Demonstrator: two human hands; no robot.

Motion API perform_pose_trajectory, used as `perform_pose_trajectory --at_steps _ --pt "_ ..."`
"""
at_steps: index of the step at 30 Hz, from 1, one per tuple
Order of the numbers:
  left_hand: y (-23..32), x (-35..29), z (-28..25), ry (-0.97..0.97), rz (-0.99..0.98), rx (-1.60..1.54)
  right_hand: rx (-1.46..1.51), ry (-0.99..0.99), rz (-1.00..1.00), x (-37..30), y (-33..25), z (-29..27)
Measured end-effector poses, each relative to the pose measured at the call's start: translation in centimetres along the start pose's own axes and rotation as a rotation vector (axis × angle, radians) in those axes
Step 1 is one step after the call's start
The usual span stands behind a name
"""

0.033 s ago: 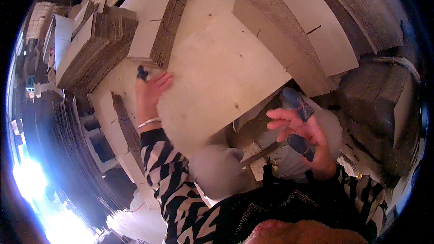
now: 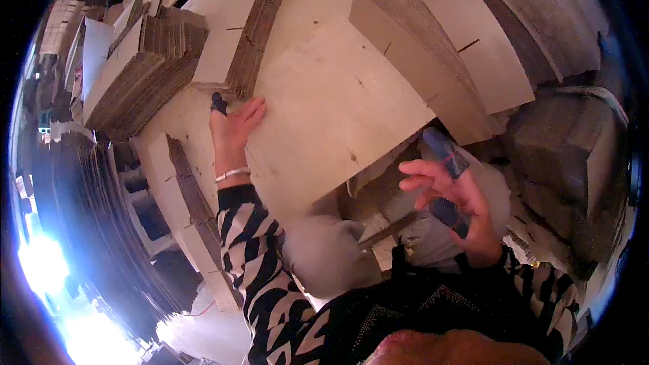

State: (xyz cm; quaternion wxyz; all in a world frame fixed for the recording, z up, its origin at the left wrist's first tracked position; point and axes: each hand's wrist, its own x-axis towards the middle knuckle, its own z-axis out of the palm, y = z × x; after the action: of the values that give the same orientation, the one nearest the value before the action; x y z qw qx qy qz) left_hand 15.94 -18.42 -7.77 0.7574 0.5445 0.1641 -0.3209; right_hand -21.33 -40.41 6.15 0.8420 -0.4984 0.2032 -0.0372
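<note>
My left hand (image 2: pixel 234 128) is at the near end of a long stack of slotted cardboard strips (image 2: pixel 236 34), its fingers stretched out and a dark cover on its thumb. It holds nothing; whether the fingertips touch the stack's end I cannot tell. Over the near edge of the wooden board (image 2: pixel 324 115), my right hand (image 2: pixel 453 192) hovers with fingers apart and slightly curled, nothing between them. Dark covers wrap its thumb and one finger. The stack of cardboard pieces (image 2: pixel 419 54) on the board's right side is the nearest stack to it.
More cardboard stands in stacks at the left (image 2: pixel 145 71) and upper right. A low row of cardboard strips (image 2: pixel 193 196) lies left of my left forearm. Below the board's near edge are my covered knees (image 2: pixel 331 253). A dark-sided bundle (image 2: pixel 558 142) stands at the right.
My left hand has shifted slightly to the right along the near end of the long cardboard stack. My right hand stays nearly in place.
</note>
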Motion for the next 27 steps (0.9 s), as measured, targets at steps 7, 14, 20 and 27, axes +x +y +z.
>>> perform_pose_trajectory --at_steps 7,14,20,27 --pt "0.2 4.6 -0.9 0.113 0.141 -0.223 -0.131 -0.011 -0.07 -0.2 -0.3 -0.3" --pt "-4.0 -4.1 1.7 -0.056 0.176 0.101 -0.081 0.055 -0.126 -0.3 2.2 -3.6" --pt "-6.2 -17.5 -0.6 -0.1 0.293 0.529 -1.535 0.662 -0.782 2.6 -3.0 -7.8" --pt "-7.9 -25.3 -6.9 0.01 0.367 0.62 -1.736 0.739 -0.293 9.7 -5.8 -18.7"
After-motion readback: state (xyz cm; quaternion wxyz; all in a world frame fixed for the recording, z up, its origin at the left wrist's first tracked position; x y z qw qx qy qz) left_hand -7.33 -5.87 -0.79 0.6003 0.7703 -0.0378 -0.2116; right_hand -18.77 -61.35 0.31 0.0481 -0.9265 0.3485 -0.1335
